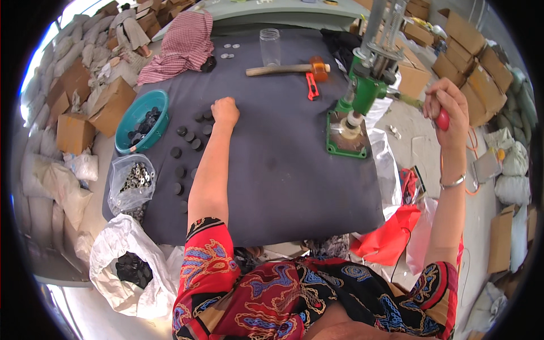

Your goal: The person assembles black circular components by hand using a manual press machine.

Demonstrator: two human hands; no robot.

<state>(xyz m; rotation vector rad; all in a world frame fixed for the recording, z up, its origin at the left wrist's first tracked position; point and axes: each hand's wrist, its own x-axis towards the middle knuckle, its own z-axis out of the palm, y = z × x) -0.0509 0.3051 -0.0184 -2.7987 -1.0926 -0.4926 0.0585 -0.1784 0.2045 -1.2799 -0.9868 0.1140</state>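
Note:
My right hand (451, 107) is raised at the right, its fingers around the red knob (442, 119) of a lever. That lever runs left to a green hand press (365, 93), whose green base (347, 143) sits at the table's right edge. My left hand (225, 111) is closed above the table, next to several small black round pieces (190, 136); its fingertips are turned away, so anything in them is hidden. More black pieces (146, 126) lie in a teal basin (118, 137) at the left.
A mallet (277, 69), a red box cutter (312, 86), a clear jar (270, 48) and a checked cloth (187, 42) lie or stand toward the back of the dark-covered table (283, 187). A plastic bag of metal washers (136, 177) and a white sack (110, 249) are at the left.

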